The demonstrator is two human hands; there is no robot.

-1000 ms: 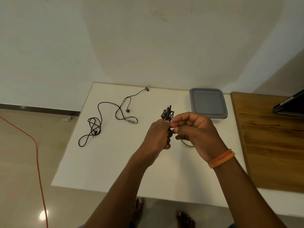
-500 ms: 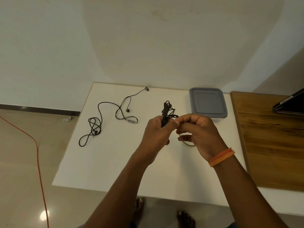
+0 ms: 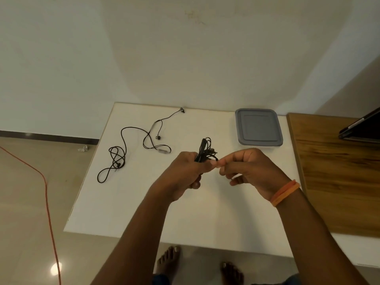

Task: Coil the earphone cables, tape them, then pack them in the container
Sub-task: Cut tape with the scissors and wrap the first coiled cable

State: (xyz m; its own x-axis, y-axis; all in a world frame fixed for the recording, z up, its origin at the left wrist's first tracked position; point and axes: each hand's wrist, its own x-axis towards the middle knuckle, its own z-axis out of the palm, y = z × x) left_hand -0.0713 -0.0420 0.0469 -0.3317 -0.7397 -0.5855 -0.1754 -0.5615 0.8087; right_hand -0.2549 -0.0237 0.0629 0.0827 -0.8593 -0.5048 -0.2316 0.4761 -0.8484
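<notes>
Left hand (image 3: 185, 171) clenching coiled earphone bundle (image 3: 205, 150), right hand (image 3: 246, 169) pinching its loose end; slackening risks coil unravelling.

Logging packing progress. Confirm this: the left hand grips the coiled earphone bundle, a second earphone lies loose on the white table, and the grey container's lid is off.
Not quite. The head view shows the grey container with its lid on. The rest holds: the left hand grips the coiled earphone bundle, and a second earphone lies loose on the white table.
</notes>
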